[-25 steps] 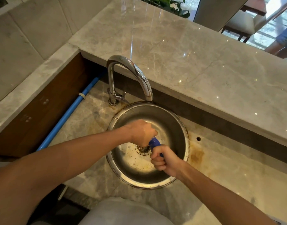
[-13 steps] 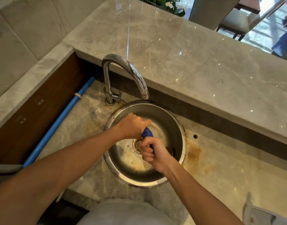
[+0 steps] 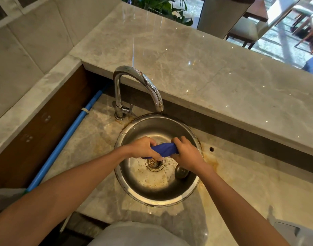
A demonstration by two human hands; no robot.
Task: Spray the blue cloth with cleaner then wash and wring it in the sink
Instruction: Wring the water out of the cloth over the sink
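The blue cloth is twisted into a short roll and held level over the round steel sink, just above the drain. My left hand grips its left end and my right hand grips its right end. Only the middle of the cloth shows between my fists. The chrome tap arches over the sink's far rim, and no water is seen running from it. No spray bottle is in view.
A round sink plug lies in the basin under my right wrist. A raised marble counter runs behind the sink. A blue pipe runs along the left. A grey object sits at the bottom right corner.
My hands have drawn apart sideways, and the cloth has turned from upright between stacked fists to level. More of the cloth shows now.
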